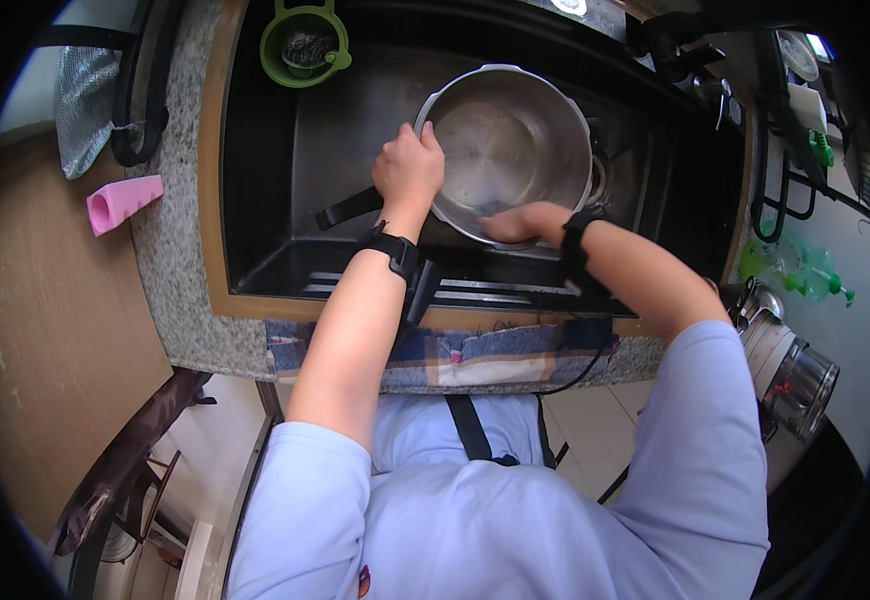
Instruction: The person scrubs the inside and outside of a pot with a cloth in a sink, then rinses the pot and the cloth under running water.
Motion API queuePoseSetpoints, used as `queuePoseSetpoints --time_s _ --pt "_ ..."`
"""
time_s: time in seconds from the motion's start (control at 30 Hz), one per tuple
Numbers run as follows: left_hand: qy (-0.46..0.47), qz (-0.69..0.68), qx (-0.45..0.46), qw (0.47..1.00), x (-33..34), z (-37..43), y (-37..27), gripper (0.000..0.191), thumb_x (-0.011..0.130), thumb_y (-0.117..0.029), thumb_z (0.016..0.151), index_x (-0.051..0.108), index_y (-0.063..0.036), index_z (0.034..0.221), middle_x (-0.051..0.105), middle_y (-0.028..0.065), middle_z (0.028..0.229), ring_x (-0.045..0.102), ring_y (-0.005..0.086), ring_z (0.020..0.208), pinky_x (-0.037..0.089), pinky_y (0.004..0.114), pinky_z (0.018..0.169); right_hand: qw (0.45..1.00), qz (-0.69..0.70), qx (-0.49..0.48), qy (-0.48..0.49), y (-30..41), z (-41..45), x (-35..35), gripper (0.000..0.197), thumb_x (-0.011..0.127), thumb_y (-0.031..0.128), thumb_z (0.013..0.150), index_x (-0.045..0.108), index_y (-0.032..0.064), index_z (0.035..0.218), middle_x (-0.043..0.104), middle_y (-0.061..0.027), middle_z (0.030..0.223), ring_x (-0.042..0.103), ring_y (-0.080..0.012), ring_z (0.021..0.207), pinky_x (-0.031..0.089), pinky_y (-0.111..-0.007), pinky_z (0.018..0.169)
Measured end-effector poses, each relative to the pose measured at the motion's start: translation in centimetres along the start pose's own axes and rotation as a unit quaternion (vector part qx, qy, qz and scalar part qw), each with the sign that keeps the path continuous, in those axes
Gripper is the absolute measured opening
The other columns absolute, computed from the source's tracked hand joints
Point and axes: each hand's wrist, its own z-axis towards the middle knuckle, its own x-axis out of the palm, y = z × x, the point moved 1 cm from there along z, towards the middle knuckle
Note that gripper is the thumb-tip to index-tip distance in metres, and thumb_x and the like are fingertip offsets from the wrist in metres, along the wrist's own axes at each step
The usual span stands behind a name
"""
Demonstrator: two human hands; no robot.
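Note:
A metal pot (pixel 480 142), with the lugged rim of a pressure cooker, sits tilted in the dark sink (pixel 345 120) with its mouth towards me. My left hand (pixel 409 165) grips the pot's left rim, thumb near the edge. Below that hand a black handle (pixel 349 208) sticks out to the left. My right hand (pixel 511 223) reaches inside the pot and presses against the lower wall. Its fingers are blurred, and a greyish patch shows beside them; whether they hold a scrubber, I cannot tell.
A green strainer basket (pixel 304 46) with a metal scourer (pixel 309 49) stands in the sink's far left corner. A pink holder (pixel 125 204) lies on the left counter. A checked cloth (pixel 442 356) lines the front edge. Pump bottles (pixel 802 262) and steel vessels (pixel 799 382) stand right.

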Motion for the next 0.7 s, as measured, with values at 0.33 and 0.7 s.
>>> queuePoseSetpoints --time_s 0.33,0.7 --pt "-0.029 0.000 -0.024 0.999 0.3 0.0 0.5 0.045 0.039 -0.043 0.088 0.057 -0.0015 0.091 0.062 0.0243 0.079 0.060 0.0413 0.078 0.048 0.047 0.071 0.969 -0.178 -0.093 0.144 1.7 -3.6 -2.6 0.047 0.025 0.024 0.090 0.038 -0.0075 0.123 0.037 -0.0236 0.131 0.034 -0.0328 0.124 0.024 -0.038 0.104" --pt "-0.025 -0.011 0.031 0.999 0.7 1.2 1.3 0.051 0.034 -0.048 0.088 0.056 -0.0011 0.087 0.062 0.0249 0.077 0.060 0.0413 0.075 0.049 0.047 0.066 0.689 0.683 -0.164 -0.178 12.0 -0.7 -5.2 0.041 0.035 0.035 0.092 0.055 0.0023 0.107 0.061 -0.0067 0.100 0.057 -0.0167 0.086 0.044 -0.032 0.077"
